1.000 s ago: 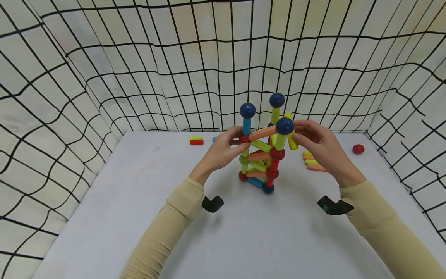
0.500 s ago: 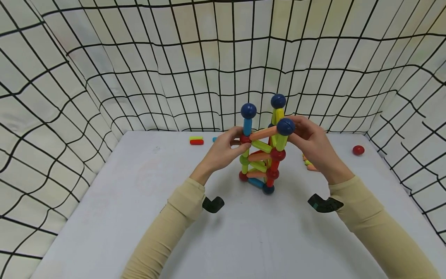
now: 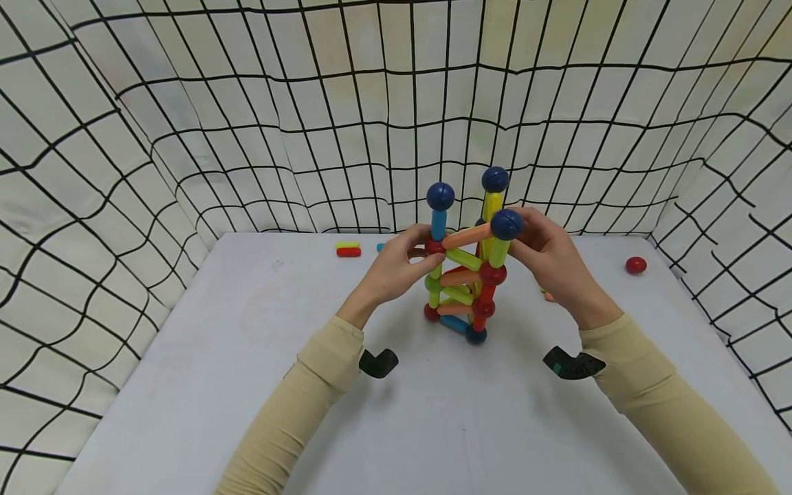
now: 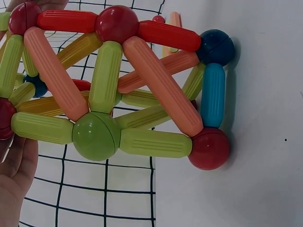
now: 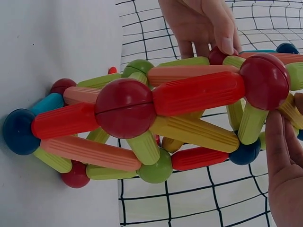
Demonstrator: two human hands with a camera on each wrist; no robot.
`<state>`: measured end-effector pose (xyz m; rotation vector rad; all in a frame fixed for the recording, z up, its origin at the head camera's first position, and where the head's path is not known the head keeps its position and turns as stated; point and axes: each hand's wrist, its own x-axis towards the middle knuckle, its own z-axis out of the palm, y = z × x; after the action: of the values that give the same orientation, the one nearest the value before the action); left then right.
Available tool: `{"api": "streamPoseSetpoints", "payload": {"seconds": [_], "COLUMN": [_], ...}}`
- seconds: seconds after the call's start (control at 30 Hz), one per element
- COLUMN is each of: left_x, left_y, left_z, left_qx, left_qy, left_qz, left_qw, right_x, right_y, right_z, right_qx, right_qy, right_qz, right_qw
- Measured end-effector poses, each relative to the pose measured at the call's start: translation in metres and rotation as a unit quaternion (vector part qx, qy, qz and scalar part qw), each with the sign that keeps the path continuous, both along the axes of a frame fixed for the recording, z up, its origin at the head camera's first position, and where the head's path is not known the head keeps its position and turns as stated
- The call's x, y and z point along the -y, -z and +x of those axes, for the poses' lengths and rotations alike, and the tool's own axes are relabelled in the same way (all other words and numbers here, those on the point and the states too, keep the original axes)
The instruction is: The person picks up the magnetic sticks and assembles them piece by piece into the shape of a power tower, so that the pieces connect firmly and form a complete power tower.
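Observation:
A tower of coloured magnetic rods and balls (image 3: 458,278) stands upright on the table, three of its blue balls raised at the top. My left hand (image 3: 392,267) grips the red ball (image 3: 435,246) on the tower's left column between thumb and fingers. On the other side, my right hand (image 3: 551,254) pinches a yellow rod (image 5: 288,110) inside the upper tower, behind the front blue ball (image 3: 506,225). That ball hides its fingertips in the head view. In the left wrist view, the green ball (image 4: 96,136) and salmon diagonal rods (image 4: 163,85) show close up.
A loose yellow-green rod and a red rod (image 3: 348,252) lie left of the tower. A red ball (image 3: 636,265) sits at the right. More loose rods (image 3: 548,297) are mostly hidden behind my right hand. Black netting (image 3: 346,124) over white cloth surrounds the table (image 3: 247,330).
My right hand has moved left and inward, carrying the yellow rod from outside the front blue ball to behind it, within the tower's upper part. My left hand has stayed in place.

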<state>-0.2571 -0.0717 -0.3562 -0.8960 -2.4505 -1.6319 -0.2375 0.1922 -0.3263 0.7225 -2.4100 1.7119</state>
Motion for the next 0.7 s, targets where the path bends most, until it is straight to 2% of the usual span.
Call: {"api": "streamPoseSetpoints", "payload": {"seconds": [0.27, 0.4, 0.5, 0.63, 0.7], "left_x": [0.001, 0.001, 0.000, 0.001, 0.002], "left_y": [0.001, 0.002, 0.002, 0.002, 0.002], "left_z": [0.000, 0.000, 0.001, 0.003, 0.005], "left_qx": [-0.005, -0.017, -0.026, -0.023, -0.010], "left_qy": [-0.004, -0.001, -0.002, -0.007, -0.009], "left_qz": [0.004, 0.018, 0.022, 0.025, 0.034], "left_qw": [1.0000, 0.9997, 0.9994, 0.9994, 0.9993], "right_x": [-0.006, -0.009, -0.008, -0.008, -0.009], "right_y": [0.006, 0.016, 0.024, 0.027, 0.028], "right_z": [0.010, 0.017, 0.019, 0.014, 0.011], "right_qx": [-0.003, -0.028, -0.063, -0.098, -0.096], "right_qy": [0.002, -0.026, -0.039, -0.012, 0.004], "right_qz": [-0.008, -0.009, 0.027, 0.064, 0.064], "right_qw": [1.0000, 0.9992, 0.9969, 0.9931, 0.9933]}}
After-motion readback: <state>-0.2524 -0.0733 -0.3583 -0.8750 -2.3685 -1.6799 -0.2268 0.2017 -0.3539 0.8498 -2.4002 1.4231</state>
